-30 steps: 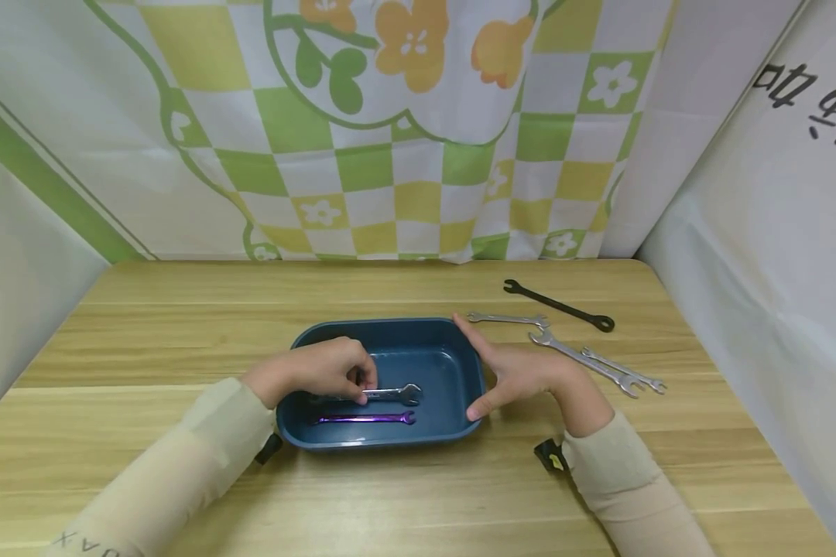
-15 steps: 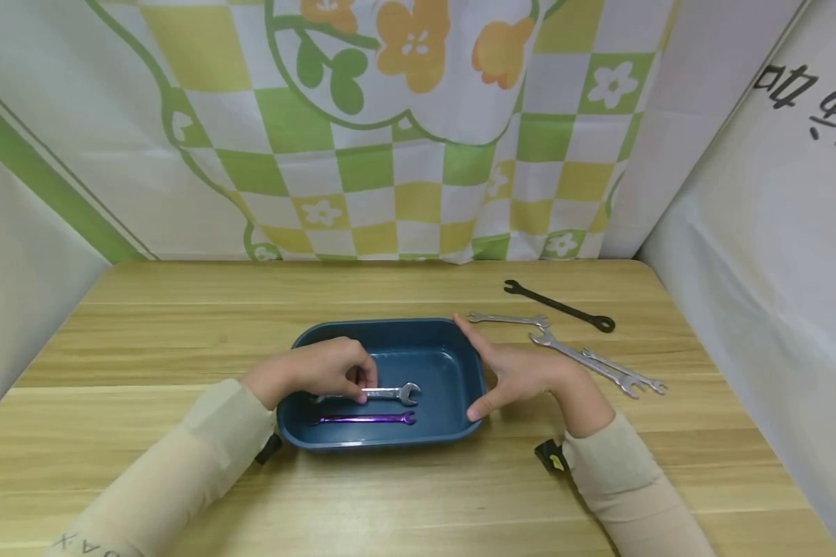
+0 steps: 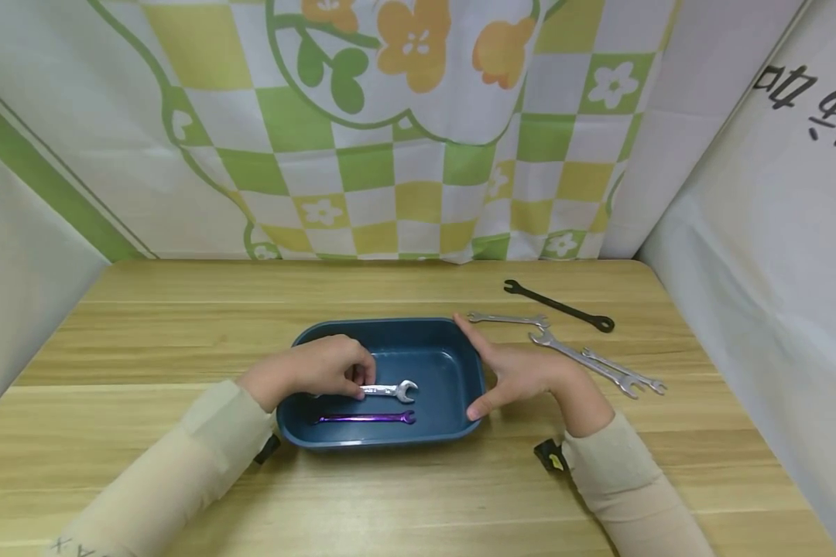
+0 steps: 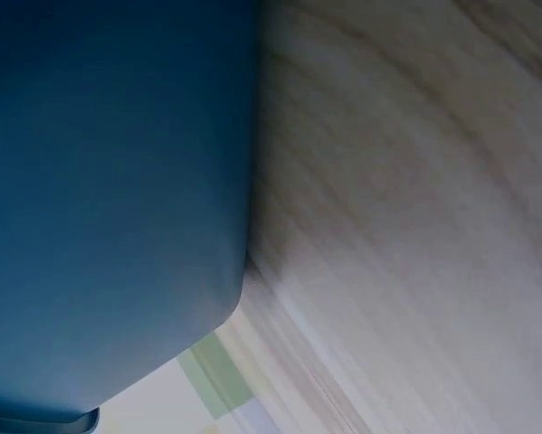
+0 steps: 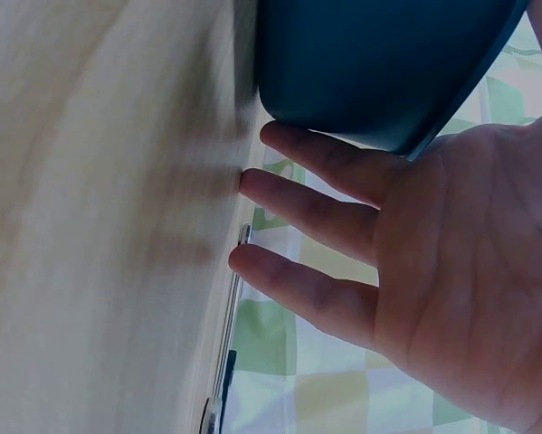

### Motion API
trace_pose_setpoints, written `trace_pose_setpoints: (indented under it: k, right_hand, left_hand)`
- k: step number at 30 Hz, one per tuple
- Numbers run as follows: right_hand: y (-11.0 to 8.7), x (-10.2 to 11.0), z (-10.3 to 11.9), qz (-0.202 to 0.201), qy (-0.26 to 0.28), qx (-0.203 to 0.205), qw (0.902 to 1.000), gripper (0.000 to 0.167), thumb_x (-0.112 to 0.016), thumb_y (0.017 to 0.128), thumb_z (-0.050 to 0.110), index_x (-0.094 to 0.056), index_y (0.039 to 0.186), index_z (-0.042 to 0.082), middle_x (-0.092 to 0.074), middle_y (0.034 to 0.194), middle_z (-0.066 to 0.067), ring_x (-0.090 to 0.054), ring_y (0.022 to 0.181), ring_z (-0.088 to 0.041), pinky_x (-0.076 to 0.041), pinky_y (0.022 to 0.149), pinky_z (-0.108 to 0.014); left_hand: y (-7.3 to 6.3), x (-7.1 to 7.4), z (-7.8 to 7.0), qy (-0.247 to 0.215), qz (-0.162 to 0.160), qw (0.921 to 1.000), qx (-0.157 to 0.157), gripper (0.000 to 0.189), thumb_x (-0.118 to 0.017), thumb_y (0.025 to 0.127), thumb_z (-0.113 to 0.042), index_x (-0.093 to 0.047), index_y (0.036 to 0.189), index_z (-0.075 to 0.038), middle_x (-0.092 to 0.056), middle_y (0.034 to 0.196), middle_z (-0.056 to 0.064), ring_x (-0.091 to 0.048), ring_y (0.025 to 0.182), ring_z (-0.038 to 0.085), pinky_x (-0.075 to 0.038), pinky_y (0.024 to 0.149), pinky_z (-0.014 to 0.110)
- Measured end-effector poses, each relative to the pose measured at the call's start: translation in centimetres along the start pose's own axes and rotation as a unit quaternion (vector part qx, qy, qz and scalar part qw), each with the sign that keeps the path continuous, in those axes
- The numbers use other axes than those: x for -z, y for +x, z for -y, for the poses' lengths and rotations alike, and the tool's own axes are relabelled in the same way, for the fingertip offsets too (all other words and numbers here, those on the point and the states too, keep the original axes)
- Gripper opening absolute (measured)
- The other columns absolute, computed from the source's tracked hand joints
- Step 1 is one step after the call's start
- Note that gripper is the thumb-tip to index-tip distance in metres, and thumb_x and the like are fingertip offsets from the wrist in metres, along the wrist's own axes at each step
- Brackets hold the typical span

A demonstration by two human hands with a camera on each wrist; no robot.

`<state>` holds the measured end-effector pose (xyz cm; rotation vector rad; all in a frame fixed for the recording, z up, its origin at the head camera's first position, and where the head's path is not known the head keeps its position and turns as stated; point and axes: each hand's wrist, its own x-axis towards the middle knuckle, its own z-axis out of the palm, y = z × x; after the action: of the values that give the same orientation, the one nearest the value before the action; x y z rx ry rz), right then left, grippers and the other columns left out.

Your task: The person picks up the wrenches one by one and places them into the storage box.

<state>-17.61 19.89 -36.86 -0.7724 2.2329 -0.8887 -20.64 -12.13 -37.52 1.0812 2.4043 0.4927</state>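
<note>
Inside the blue plastic box [image 3: 383, 444], my left hand [image 3: 327, 367] pinches a silver open-end wrench [image 3: 386, 391] between thumb and fingers. The wrench's open jaw points right, and the hand covers much of its shaft. Just in front of it a small purple wrench [image 3: 365, 418] lies along the box floor. At the box's right end my right hand [image 3: 519, 377] touches the rim, thumb at the near corner and index finger at the far one. The right wrist view shows that hand [image 5: 470, 244] with its fingers straight and spread beside the box wall [image 5: 370, 72].
Several wrenches lie on the wooden table [image 3: 181, 325] right of the box: a black wrench [image 3: 559, 305], a small silver wrench [image 3: 508, 319], a larger silver wrench [image 3: 585, 362] and a thin silver wrench [image 3: 623, 368] partly against it. A checkered cloth [image 3: 404, 186] hangs behind the table.
My left hand has shifted slightly left with the silver wrench, whose jaw end has moved left and turned a little. My right hand, the box and the purple wrench have stayed put.
</note>
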Motion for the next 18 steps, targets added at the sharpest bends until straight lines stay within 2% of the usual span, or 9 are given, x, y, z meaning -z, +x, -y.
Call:
trace_pose_setpoints:
  k: [6,18]
  right_hand:
    - [-0.05,-0.06,0.0,-0.006,-0.002,-0.004,1.0,0.133,-0.082,0.079,0.045,0.025,0.155,0.026,0.018,0.166,-0.008,-0.002,0.154,-0.033,-0.016,0.123,-0.055]
    - [0.03,0.03,0.12,0.001,0.0,-0.004,1.0,0.132,-0.082,0.08,0.043,0.026,0.155,0.026,0.019,0.165,-0.009,-0.001,0.154,-0.033,-0.015,0.123,-0.054]
  left_hand:
    - [-0.13,0.0,-0.07,0.005,-0.002,1.0,-0.005,0.007,-0.076,0.087,-0.013,-0.07,0.084,-0.017,-0.06,0.072,-0.009,-0.052,0.067,0.005,-0.046,0.064,0.021]
    - [-0.49,0.18,-0.02,0.002,-0.003,1.0,-0.006,0.006,-0.073,0.09,-0.014,-0.07,0.085,-0.017,-0.061,0.074,-0.008,-0.052,0.067,0.006,-0.047,0.063,0.021]
